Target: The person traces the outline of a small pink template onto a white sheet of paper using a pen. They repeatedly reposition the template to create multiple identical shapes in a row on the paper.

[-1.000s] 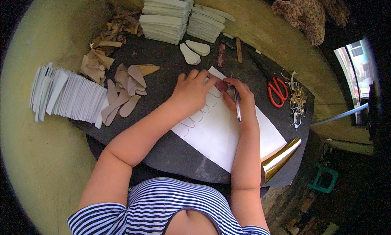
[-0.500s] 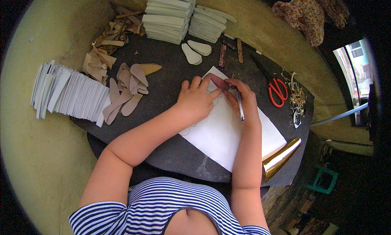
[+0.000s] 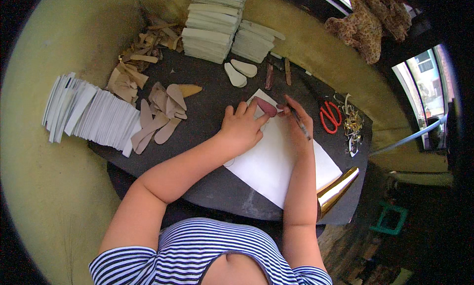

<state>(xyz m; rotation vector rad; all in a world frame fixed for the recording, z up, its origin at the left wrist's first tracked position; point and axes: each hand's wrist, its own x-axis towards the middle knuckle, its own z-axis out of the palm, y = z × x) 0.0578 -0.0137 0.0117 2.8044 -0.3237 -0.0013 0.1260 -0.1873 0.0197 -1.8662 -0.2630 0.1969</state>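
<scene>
A white sheet (image 3: pixel 266 169) lies slantwise on the dark tabletop, its lower right end curled up to show a shiny gold side (image 3: pixel 338 192). Near its far corner rests a small maroon insole-shaped template (image 3: pixel 266 106). My left hand (image 3: pixel 240 129) presses this template down with its fingers spread. At the template's right edge, my right hand (image 3: pixel 299 124) grips a pen (image 3: pixel 302 126), the tip down by the sheet. Part of a drawn curved outline shows beside my left wrist; the rest is hidden under hand and arm.
Red-handled scissors (image 3: pixel 330 117) and gold scraps (image 3: pixel 352 122) lie at the right. Two white insole pieces (image 3: pixel 235 75) sit at the back, before tall white stacks (image 3: pixel 212 26). To the left are beige insole pieces (image 3: pixel 163 107) and a white row of strips (image 3: pixel 94 114).
My right hand and the pen have shifted slightly around the template's right end, and the pen tilts more. My left hand stays on the template. The whole view has shifted a little.
</scene>
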